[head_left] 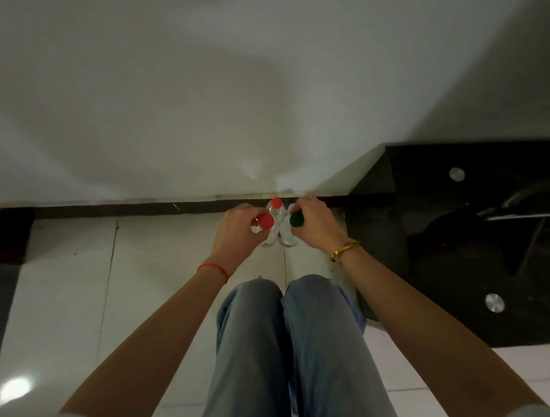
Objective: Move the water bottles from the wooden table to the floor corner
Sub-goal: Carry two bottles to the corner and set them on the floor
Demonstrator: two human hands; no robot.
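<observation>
Your left hand point(236, 235) fingers wrap the near red-cap bottle point(266, 221); right hand point(315, 226) fingers grip the green-cap bottle point(296, 219). Both stand btwn your fingers on the floor point(159, 268) corner, touching a 3rd red-cap bottle point(276, 203) just beyond. Risk: letting go crooked knocks the cluster over.

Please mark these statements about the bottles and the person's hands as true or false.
1. Three bottle caps show. True: two red caps, one dark green cap.
2. The left hand grips the green-capped bottle. False: it grips a red-capped one.
3. The bottles stand on a wooden table. False: they stand on the white tiled floor beside the wall.
4. The right hand wears a gold bracelet. True.
</observation>
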